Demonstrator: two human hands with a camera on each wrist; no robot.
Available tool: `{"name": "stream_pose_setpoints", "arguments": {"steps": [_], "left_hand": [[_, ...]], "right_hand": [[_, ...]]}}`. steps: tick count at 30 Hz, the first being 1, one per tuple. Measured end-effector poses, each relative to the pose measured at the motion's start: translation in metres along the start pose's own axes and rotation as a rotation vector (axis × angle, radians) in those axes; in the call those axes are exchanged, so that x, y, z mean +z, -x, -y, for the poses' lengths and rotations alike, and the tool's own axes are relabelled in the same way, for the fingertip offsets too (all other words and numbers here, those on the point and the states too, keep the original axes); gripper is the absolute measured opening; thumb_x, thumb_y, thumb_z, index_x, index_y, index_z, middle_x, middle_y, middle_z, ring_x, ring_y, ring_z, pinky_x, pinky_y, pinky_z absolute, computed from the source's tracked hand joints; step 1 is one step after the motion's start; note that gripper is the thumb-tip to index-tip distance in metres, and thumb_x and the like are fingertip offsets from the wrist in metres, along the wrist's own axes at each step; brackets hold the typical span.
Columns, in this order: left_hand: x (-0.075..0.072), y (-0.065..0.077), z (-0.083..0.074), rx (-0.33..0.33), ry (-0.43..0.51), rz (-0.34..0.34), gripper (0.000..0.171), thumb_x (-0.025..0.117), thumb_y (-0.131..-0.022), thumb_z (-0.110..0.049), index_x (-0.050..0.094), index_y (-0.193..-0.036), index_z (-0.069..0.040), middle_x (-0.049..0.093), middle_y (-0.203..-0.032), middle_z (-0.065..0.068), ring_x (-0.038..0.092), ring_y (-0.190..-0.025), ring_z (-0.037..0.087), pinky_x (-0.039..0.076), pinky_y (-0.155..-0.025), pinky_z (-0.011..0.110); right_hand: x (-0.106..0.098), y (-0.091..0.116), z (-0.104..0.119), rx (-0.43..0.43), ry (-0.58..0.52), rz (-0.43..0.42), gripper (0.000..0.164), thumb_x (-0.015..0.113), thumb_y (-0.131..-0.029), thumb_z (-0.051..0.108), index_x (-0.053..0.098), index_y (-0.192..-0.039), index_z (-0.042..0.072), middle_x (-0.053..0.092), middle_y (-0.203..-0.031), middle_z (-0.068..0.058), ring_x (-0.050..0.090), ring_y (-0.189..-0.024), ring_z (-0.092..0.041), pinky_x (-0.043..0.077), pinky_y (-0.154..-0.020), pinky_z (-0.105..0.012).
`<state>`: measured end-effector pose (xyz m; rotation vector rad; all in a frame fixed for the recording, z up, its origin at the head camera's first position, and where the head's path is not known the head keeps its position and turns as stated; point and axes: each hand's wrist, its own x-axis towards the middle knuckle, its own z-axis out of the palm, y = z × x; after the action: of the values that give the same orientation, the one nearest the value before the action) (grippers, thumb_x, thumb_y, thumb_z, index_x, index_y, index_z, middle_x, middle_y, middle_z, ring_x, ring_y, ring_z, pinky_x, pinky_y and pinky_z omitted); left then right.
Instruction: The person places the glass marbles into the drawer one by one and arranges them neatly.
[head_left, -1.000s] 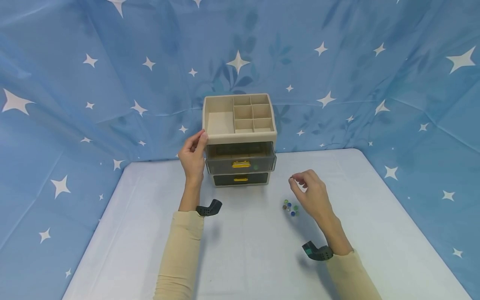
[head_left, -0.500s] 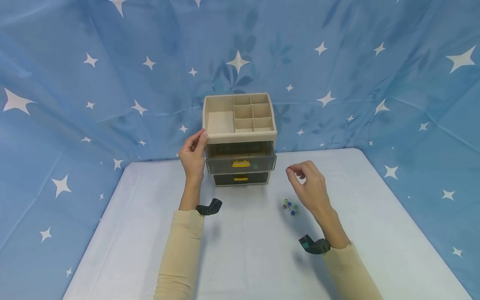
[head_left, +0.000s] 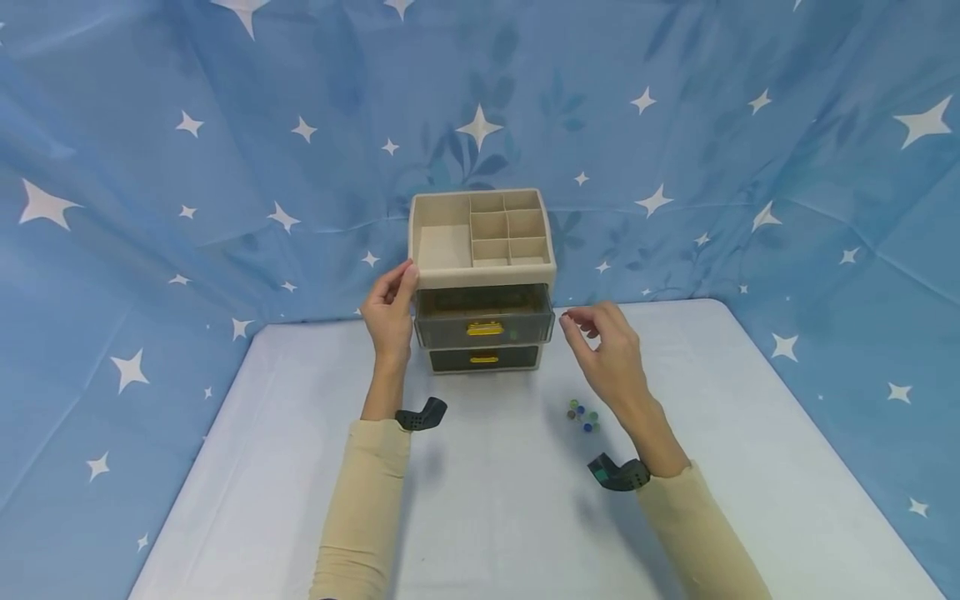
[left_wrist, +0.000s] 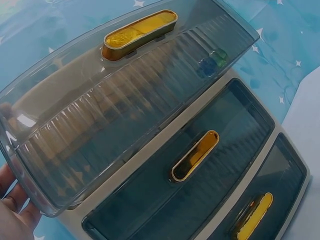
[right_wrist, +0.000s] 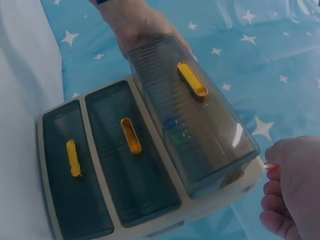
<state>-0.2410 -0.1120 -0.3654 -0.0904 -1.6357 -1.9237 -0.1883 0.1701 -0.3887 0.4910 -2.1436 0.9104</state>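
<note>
Tabletop [head_left: 487, 500] | drawer [head_left: 446, 332]: two marbles [left_wrist: 213, 61] | right grip [head_left: 611, 358] pinches red marble [right_wrist: 272, 166] | left grip [head_left: 389, 319] holds organizer [head_left: 486, 277]

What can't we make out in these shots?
Right wrist: the item in the right hand; fingers cover all but a reddish bit.
Wrist views: how many marbles the top drawer holds; blurred by tinted plastic.
Same views: whether the middle drawer or bottom drawer holds anything; dark fronts.
Head: patterns on loose marbles; too small.
Left wrist: how the left hand grips the cabinet; cropped by left edge.
</note>
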Motion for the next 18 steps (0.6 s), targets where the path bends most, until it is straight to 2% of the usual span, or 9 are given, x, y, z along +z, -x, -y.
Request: {"name": "stream_pose_setpoints", "arguments": {"steps": [5,12,18], "left_hand": [[0.0,0.001,0.001,-0.003,0.002,-0.007,0.03,0.07,-0.094,-0.013,0.07,-0.116,0.007,0.071,-0.094,-0.016,0.063,-0.086,0.002,0.051,-0.077,0.017],[0.0,0.0,0.001,-0.003,-0.003,-0.003,0.029,0.07,-0.094,-0.012,0.07,-0.117,0.006,0.07,-0.094,-0.017,0.062,-0.086,0.003,0.05,-0.074,0.019],[0.0,0.0,0.002,0.0,0.006,-0.002,0.029,0.07,-0.094,-0.012,0.07,-0.117,0.007,0.07,-0.093,-0.017,0.062,-0.085,0.003,0.049,-0.075,0.018]], "right_hand": [[0.004,-0.01,0.006,-0.034,-0.001,0.01,0.017,0.072,-0.092,0.01,0.07,-0.102,-0.003,0.064,-0.092,-0.015,0.06,-0.083,-0.025,0.051,-0.071,-0.033],[0.009,-0.02,0.009,-0.051,-0.009,0.053,0.017,0.072,-0.092,0.011,0.07,-0.102,-0.003,0.063,-0.093,-0.014,0.06,-0.083,-0.025,0.053,-0.071,-0.035],[0.012,-0.023,0.008,-0.032,-0.011,0.097,0.017,0.071,-0.094,0.012,0.071,-0.104,-0.002,0.064,-0.096,-0.015,0.061,-0.084,-0.025,0.055,-0.072,-0.038]]}}
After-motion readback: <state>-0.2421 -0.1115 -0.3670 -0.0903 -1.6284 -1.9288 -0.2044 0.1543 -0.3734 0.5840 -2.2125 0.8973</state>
